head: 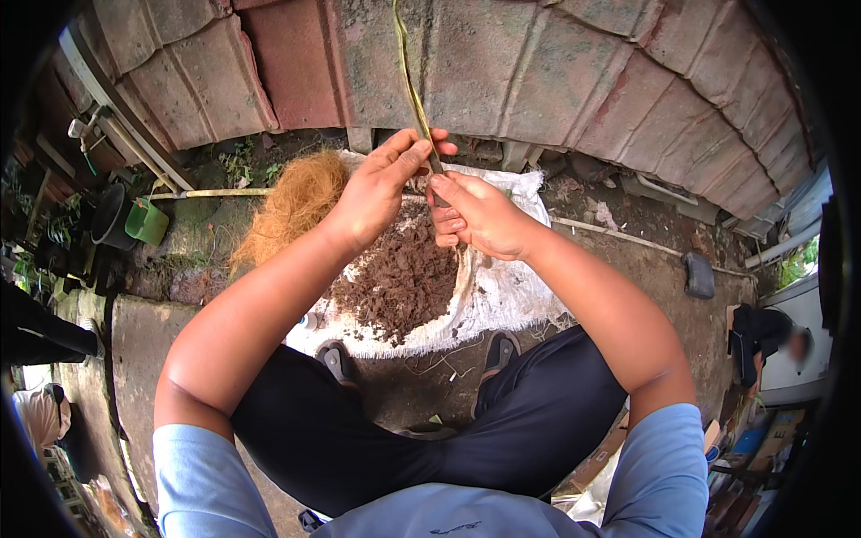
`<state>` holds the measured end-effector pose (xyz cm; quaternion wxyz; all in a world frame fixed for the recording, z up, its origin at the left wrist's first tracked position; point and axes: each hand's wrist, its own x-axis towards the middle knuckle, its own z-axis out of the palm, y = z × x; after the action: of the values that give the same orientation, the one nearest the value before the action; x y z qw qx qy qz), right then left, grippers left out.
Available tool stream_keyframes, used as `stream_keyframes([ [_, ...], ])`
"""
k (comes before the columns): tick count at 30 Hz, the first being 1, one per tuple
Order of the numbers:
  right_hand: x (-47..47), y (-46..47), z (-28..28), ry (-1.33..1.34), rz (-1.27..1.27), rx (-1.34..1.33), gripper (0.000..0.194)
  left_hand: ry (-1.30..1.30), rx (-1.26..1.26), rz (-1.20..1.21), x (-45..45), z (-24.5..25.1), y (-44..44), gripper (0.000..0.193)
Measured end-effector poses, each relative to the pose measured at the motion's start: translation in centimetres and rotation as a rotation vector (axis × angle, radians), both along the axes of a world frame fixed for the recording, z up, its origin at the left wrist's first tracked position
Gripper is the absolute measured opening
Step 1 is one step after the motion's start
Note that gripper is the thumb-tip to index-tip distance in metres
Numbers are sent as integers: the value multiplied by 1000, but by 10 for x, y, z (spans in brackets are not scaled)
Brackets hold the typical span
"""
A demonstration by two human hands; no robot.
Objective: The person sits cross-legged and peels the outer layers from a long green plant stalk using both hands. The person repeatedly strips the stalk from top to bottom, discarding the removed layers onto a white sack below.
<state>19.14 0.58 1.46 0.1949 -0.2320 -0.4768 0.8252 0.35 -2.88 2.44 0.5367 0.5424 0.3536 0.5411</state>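
A long, narrow dried leaf strip (412, 81), yellow-green along its length and dark at its lower end, rises from my two hands towards the top of the view. My left hand (397, 168) pinches it between thumb and fingers. Just below and to the right, my right hand (471, 212) grips the dark lower end, part of which is hidden by the fingers. Under the hands, brown crumbly fibrous matter (403, 282) lies heaped on a white woven plastic sack (511, 296). A tangle of orange-brown plant fibre (296, 202) rests at the sack's left side.
Overlapping roof tiles (471, 67) span the far side. A green container (146, 222) and a black pot (111, 216) stand at left. A thin pole (619, 235) lies at right, near a dark block (698, 276). Other people (760, 343) are at both edges.
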Motion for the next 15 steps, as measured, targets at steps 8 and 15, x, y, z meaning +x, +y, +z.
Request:
stream_keyframes([
  [8,-5,-8,12,-102,-16,80,25,176,-32,-30,-11,3,-1,33],
  [15,-1,-3,4,-98,72,0,16,135,-148,-157,-7,4,-4,29],
])
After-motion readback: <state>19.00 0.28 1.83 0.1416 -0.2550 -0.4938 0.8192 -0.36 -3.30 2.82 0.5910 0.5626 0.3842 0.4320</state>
